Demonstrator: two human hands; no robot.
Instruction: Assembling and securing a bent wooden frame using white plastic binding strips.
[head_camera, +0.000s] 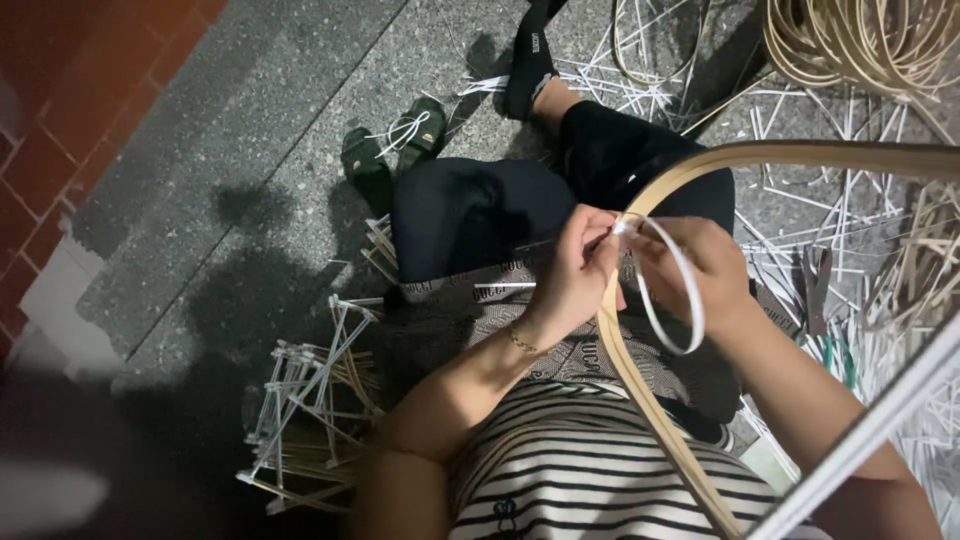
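Observation:
My left hand (573, 275) pinches a thin white strip (675, 300) against a bent tan cane hoop (640, 385) that curves from my lap up and off to the right. My right hand (700, 265) holds the same strip on the other side of the hoop, and the strip loops down below that hand. Both hands meet over my lap, above black trousers and a striped shirt.
A small frame of thin white and tan sticks (310, 410) lies on the stone floor at my left. Green sandals (385, 150) sit further out. Cut white strips (840, 220) litter the floor on the right, and coiled cane (860, 40) lies top right.

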